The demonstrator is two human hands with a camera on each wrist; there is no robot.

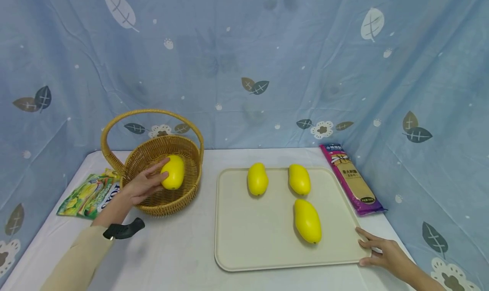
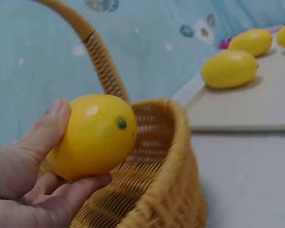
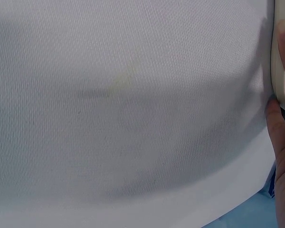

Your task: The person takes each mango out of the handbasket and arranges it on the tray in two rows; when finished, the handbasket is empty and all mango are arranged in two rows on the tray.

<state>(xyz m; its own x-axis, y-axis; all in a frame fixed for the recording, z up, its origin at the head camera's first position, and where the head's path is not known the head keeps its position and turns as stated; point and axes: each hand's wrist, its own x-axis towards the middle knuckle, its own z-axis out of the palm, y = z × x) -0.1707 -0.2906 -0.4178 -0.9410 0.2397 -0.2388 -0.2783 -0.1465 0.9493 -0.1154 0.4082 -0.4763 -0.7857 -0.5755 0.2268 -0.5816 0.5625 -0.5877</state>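
Observation:
A yellow mango is in the left hand, held over the opening of a woven wicker basket. From the left wrist view, the thumb lies on one side of this mango and fingers curl beneath it; its green stem spot faces the camera. Three more mangoes rest on a beige tray: one at the back left, another mango at the back right, and a third mango closer in. The right hand grips the tray's front right corner, thumb and fingers around its rim.
A green snack bag lies left of the basket, partly behind it. A purple pasta packet lies along the tray's right side. The basket's tall handle arches above it. Blue patterned cloth encloses the white table.

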